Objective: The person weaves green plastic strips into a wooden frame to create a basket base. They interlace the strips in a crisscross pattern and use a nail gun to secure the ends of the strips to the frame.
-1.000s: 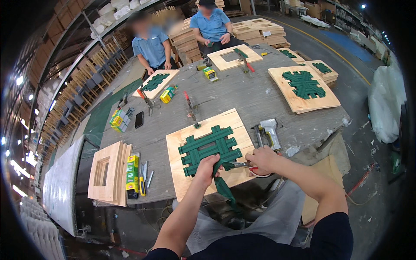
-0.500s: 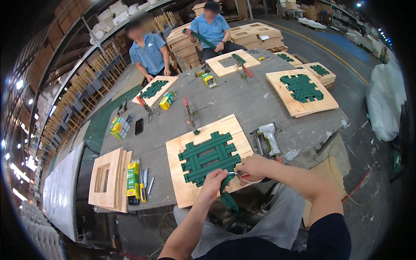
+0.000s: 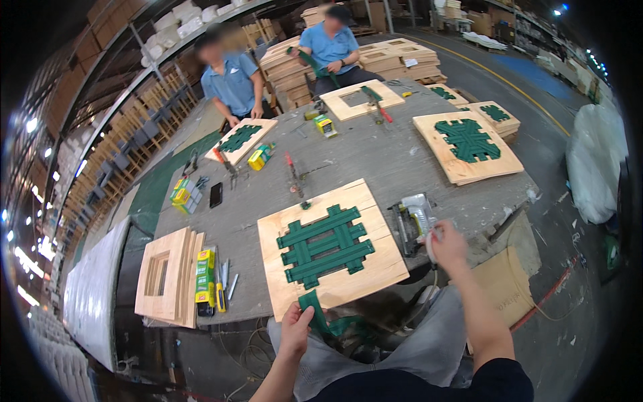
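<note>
My left hand (image 3: 295,328) pinches a loose green webbing strap (image 3: 308,305) at the near edge of a light wooden panel (image 3: 375,275). The strap's tail trails over my lap. On the panel, green straps (image 3: 325,242) cross in a woven lattice over its cutout, their short ends sticking out around it. My right hand (image 3: 450,248) is closed beside the handle end of a silver staple gun (image 3: 416,213) lying to the right of the panel. Something pale and curved with a bit of red shows at its fingers, too blurred to name.
Finished-looking strapped panels (image 3: 469,151) are stacked at the right. Bare frames (image 3: 161,275), a yellow-green box (image 3: 205,281) and a screwdriver (image 3: 220,295) lie left. A phone (image 3: 216,194) and red-handled tools (image 3: 291,171) are beyond. Two people in blue shirts work across the table.
My hands have parted. My right hand has moved right, from the panel's near corner to the staple gun. My left hand has drawn the loose strap left and toward me.
</note>
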Available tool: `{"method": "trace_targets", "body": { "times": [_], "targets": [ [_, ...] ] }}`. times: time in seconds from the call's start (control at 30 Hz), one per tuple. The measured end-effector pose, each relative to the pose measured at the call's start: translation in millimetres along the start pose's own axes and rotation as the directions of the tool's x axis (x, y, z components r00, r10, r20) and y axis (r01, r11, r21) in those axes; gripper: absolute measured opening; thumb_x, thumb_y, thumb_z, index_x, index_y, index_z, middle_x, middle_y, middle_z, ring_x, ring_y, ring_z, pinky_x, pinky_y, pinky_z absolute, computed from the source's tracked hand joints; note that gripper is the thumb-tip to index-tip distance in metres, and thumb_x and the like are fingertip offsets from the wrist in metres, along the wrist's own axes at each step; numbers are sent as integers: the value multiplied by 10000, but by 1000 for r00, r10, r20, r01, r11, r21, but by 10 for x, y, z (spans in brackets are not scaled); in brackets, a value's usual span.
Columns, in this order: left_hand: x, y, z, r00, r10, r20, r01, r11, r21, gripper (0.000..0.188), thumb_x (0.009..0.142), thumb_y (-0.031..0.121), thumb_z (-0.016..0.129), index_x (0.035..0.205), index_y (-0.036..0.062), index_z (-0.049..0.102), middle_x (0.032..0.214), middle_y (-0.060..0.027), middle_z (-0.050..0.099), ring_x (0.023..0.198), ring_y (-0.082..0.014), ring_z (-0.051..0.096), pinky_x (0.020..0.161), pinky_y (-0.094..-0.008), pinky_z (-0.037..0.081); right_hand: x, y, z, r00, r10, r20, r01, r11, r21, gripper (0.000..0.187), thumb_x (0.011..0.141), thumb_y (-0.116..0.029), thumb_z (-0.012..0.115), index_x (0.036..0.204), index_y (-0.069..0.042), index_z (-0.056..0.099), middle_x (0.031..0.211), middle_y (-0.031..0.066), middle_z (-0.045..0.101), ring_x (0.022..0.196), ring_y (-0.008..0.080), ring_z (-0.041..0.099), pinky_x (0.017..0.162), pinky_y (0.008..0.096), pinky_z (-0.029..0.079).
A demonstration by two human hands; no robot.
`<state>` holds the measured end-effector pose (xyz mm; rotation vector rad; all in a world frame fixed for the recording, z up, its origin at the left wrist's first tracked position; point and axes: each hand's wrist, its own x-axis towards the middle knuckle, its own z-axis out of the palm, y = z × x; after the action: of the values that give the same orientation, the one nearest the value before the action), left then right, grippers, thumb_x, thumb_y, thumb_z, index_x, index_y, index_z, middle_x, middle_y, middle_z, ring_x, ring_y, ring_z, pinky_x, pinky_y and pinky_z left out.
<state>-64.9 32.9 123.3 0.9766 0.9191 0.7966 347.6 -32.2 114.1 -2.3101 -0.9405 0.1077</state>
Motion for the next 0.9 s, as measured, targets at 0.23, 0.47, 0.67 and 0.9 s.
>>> {"method": "trace_targets", "body": {
  "times": [0.23,0.47,0.67,0.9],
  "targets": [
    [-30,-195,-710,903,122,-412,-119,992,33,140,1021,83,600,1147,21,611,1037,-47,698,893,-137,673,799,-318,556,438,453,-290,980,-176,-98,160,975,-154,354,868,-186,753,1184,-59,655,1091,177,673,1073,376,643,908,463,514],
    [63,-434,-740,919,54,-390,-5,992,125,175,1019,86,584,1173,10,618,1043,-44,691,894,-140,663,770,-305,523,-629,-298,176,809,-582,-79,584,784,212,269,849,-154,738,1092,-51,683,1051,153,675,1044,364,642,915,446,513],
    [174,-512,-625,919,108,-378,20,948,317,179,934,64,655,1063,-60,650,1077,-116,621,974,-196,615,883,-344,494,-1190,-308,496,814,-581,-9,571,798,194,343,782,-196,811,1084,-74,702,1181,113,646,1171,346,581,961,470,470],
    [-127,-699,-472,912,169,-373,-25,932,363,202,932,110,681,1068,-38,665,1130,-97,537,994,-206,555,888,-348,481,-1160,-268,414,863,-503,47,482,847,226,317,807,-212,800,1080,-77,712,1167,115,674,1175,331,603,982,459,466]
  ]
}}
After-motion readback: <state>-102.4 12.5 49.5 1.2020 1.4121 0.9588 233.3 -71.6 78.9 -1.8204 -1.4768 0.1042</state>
